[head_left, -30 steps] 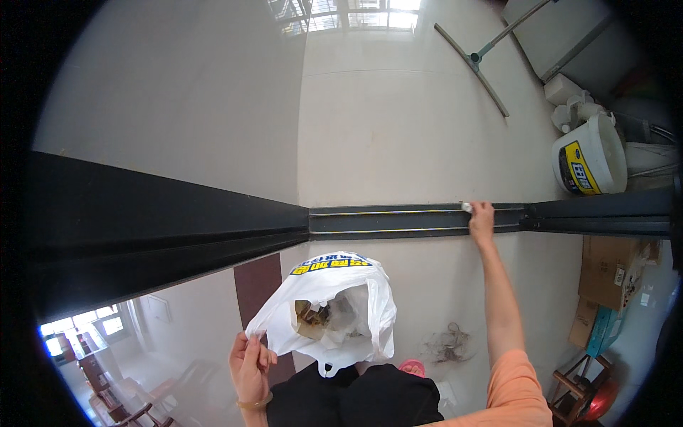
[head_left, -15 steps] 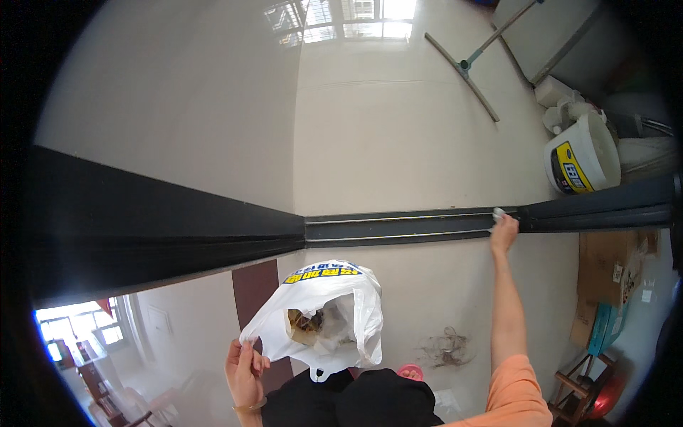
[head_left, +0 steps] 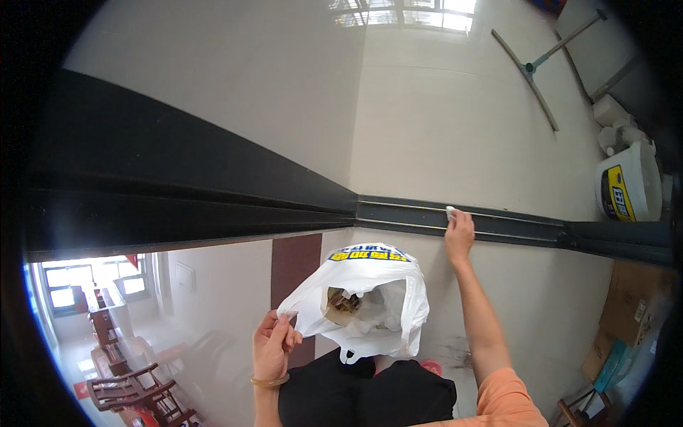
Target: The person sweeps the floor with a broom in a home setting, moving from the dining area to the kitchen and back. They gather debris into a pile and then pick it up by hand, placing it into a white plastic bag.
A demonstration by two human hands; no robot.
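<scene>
My left hand (head_left: 272, 344) pinches one handle of a white plastic bag (head_left: 415, 313), which hangs with its mouth spread. Crumpled whitish and brownish waste (head_left: 344, 302) shows inside. In my right hand (head_left: 460, 231) is a small wad of white tissue (head_left: 450, 211), partly hidden by the fingers. That hand is at the dark sliding-door track (head_left: 405, 213) on the floor, with the tissue against its far metal rail. My right arm reaches out past the bag's right side.
Black door frames rise left (head_left: 213, 167) and right (head_left: 626, 238). Beyond the track lie a floor squeegee (head_left: 528, 70) and a white bucket (head_left: 644, 181). Loose hair or debris (head_left: 457, 356) lies on the near floor. Cardboard boxes (head_left: 626, 313) stand right, wooden chairs (head_left: 135, 388) left.
My right hand has moved left with the tissue, from the track's right end to about its middle. My left hand keeps its hold on the bag. The whole view has turned left.
</scene>
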